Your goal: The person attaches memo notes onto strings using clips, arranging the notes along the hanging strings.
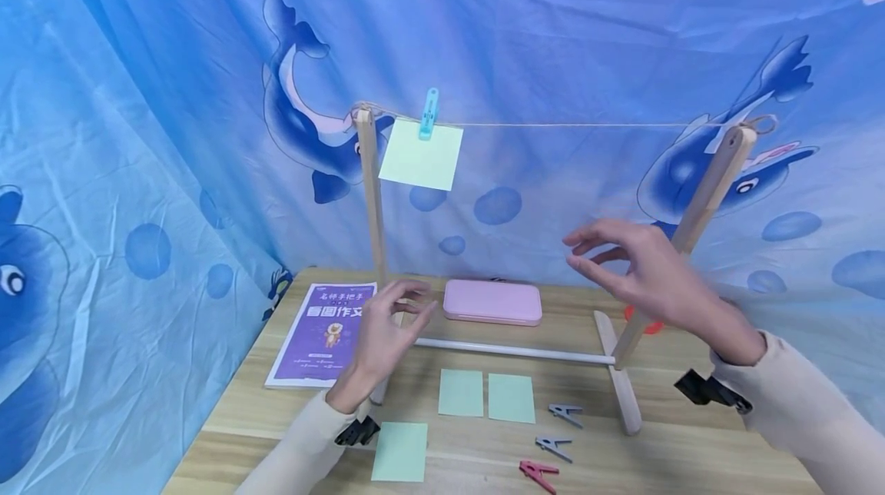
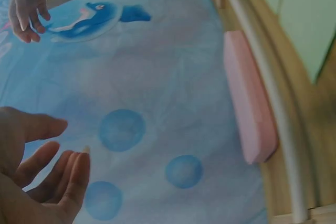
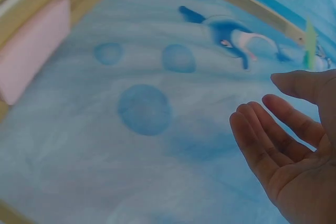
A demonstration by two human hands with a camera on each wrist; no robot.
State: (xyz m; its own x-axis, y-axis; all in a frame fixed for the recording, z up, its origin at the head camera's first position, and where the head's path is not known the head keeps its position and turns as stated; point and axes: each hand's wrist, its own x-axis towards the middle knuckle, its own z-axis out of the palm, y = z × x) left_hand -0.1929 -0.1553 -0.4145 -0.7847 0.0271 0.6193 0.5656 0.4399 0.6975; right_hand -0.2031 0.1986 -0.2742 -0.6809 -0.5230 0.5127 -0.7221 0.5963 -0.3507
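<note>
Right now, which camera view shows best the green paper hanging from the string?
The head view: the hanging paper faces the camera, with the blue clothespin at its top edge. The right wrist view shows only a narrow green strip near its right side, probably this paper edge-on. The left wrist view does not show it.

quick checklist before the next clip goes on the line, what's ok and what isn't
1. Hands free: ok; the left hand and right hand hold nothing.
2. String spans both posts: ok; it runs from the left post to the right post.
3. Hung sheet secured: ok; the turquoise clip pins its top edge.
4. Loose sheets ready: ok; three lie apart on the table.
5. Loose clips ready: ok; two grey-blue clips and a red clip.
6. Next sheet in hand: not ok.
</note>
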